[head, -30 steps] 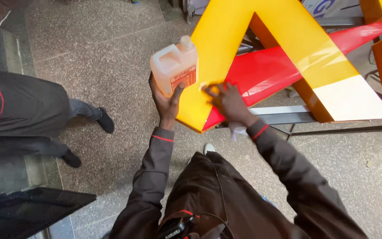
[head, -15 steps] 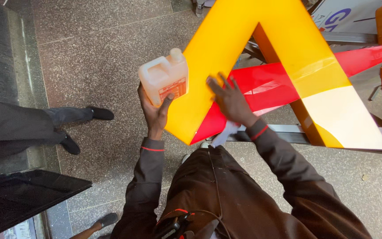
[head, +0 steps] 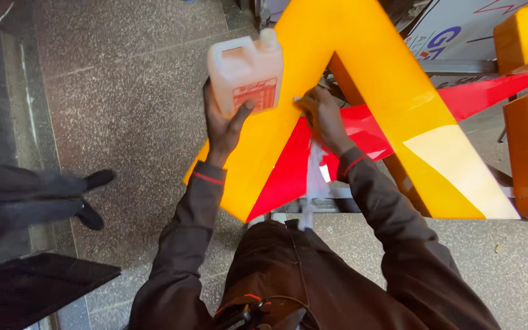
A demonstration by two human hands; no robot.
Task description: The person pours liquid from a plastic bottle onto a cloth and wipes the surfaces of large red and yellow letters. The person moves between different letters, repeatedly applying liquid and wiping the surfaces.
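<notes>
Left hand (head: 226, 125) with fingers clamped around pale plastic jug (head: 245, 72), held up against big yellow sign letter (head: 362, 73), right hand (head: 322, 117) fingers together, pressing white cloth (head: 314, 177) on red panel (head: 288, 177).

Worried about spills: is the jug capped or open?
Capped: the jug, held in the left hand, shows a pale cap on its spout.

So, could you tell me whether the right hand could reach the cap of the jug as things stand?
Probably yes. The right hand rests on the yellow sign just beside the jug, with nothing between it and the cap. But it holds a white cloth, which would hinder gripping.
</notes>
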